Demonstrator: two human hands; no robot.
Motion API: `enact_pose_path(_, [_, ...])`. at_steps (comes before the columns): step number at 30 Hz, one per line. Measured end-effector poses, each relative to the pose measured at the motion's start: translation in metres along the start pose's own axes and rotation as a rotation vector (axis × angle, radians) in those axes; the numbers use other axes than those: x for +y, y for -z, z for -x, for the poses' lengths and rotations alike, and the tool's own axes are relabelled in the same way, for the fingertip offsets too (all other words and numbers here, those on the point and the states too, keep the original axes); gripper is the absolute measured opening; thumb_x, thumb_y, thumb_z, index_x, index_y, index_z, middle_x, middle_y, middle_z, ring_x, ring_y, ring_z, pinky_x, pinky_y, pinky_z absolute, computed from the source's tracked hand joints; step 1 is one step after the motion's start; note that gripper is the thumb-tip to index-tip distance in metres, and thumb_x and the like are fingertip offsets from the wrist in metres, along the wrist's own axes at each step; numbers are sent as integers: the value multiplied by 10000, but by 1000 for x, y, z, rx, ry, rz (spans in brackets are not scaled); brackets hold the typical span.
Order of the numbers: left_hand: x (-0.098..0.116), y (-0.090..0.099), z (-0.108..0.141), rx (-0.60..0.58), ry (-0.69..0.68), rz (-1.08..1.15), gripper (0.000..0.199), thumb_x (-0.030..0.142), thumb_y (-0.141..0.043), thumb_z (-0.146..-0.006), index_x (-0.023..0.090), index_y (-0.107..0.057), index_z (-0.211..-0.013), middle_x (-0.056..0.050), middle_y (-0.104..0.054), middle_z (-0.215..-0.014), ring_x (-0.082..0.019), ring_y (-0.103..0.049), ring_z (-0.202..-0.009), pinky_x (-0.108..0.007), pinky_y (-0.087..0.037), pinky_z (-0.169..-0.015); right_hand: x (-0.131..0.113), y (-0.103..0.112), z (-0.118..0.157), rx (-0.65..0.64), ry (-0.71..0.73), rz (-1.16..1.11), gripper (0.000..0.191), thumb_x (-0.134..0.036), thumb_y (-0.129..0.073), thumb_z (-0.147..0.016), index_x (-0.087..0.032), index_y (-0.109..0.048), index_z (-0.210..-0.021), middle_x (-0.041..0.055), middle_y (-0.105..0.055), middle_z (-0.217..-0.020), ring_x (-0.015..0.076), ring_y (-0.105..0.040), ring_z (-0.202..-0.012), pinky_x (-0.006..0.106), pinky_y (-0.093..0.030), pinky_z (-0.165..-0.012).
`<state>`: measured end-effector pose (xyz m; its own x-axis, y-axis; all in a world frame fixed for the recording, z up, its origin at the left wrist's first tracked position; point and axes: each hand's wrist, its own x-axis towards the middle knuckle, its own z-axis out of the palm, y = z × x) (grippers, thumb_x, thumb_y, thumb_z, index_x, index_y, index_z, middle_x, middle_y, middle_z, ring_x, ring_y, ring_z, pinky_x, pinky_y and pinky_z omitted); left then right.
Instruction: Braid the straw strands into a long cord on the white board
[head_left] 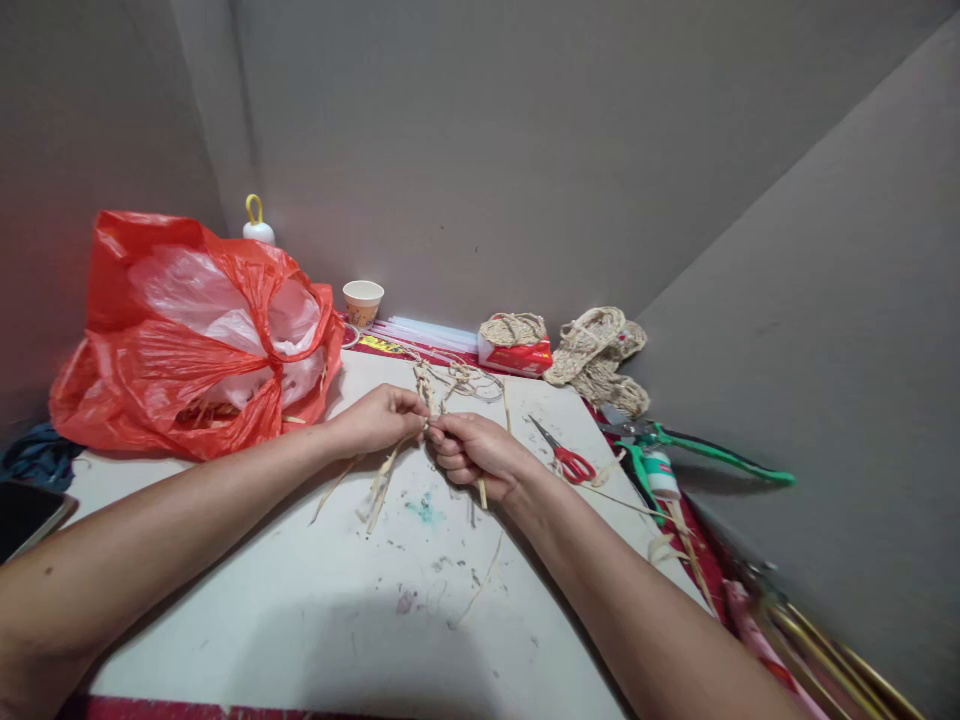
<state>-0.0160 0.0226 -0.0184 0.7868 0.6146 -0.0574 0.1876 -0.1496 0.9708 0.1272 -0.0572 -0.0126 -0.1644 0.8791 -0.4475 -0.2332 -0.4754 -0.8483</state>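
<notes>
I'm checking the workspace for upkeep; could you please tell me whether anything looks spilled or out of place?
Yes: the white board, just nearer the camera than the right hand, bears a teal stain and dark smudges, odd on its pale surface.

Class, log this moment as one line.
left hand: pinching straw | right hand: pinching straw | scissors: on board, right | bag: left

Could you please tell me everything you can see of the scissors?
The scissors have red handles and slim, dark grey blades that look like metal. They lie on the white board, to the right of the right hand, handles nearer the camera and tips pointing away to the left. The blades look nearly closed. Neither hand touches them.
</notes>
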Motion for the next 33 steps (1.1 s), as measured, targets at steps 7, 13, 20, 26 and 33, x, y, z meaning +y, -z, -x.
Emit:
enact_pose_path(7, [8,10,-1,-96,78,-50,180,246,-544,-723,119,-660,-776,60,-426,-478,-42,-279,-405,-196,-175,-411,1,-5,0,108,0,12,200,-188,-474,-727,-177,-415,-537,-98,-299,-376,17,-146,-307,146,-74,-307])
enact_pose_path(13, [21,6,9,-166,192,77,135,220,-515,-745,122,-606,-725,48,-437,-498,-29,-269,-339,-182,-161,-345,2,-10,1,170,43,6,148,-162,-470,-720,-155,-497,-575,-105,-292,-330,21,-129,-294,152,-83,-296])
enact_pose_path(20, [21,-15,19,-63,188,-46,136,235,-430,-801,148,-533,-814,14,-555,-531,-102,-508,-393,-189,-366,-393,2,-12,2,129,68,-63,287,-208,-478,-754,-188,-352,-496,-98,-292,-355,13,-138,-308,146,-83,-306])
enact_pose_path(26, [16,-30,26,105,48,-240,98,113,-447,-725,150,-519,-780,13,-577,-551,-90,-504,-448,-170,-351,-431,7,-8,-1,79,70,-66,280,-198,-544,-734,-179,-382,-506,-104,-287,-352,12,-149,-307,144,-93,-302])
enact_pose_path(33, [30,-12,25,117,60,-287,193,186,-441,-747,142,-594,-856,23,-548,-547,-107,-492,-476,-197,-350,-458,1,4,2,-18,67,-65,177,-205,-597,-691,-159,-463,-584,-117,-266,-400,10,-122,-341,141,-70,-316])
